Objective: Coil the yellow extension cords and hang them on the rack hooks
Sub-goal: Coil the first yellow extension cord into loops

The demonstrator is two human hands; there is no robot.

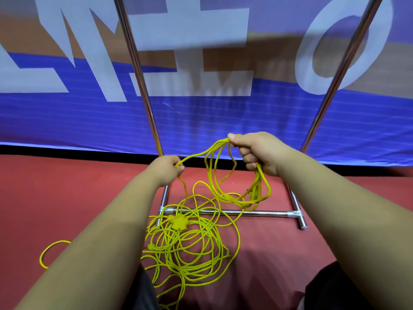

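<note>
Cord coils (240, 175) in right hand (261, 153); left hand (166, 166) pinches strand, prob. same cord.

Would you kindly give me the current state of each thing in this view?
Right hand: closed around several gathered cord loops.
Left hand: pinching one cord strand.
Cord pile: loose and tangled on the red floor.
Rack: standing; its hooks out of view.

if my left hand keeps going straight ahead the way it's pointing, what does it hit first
Probably the rack's left pole, which rises just beyond the left hand; depth is unclear. Past it hangs the blue banner.
</note>
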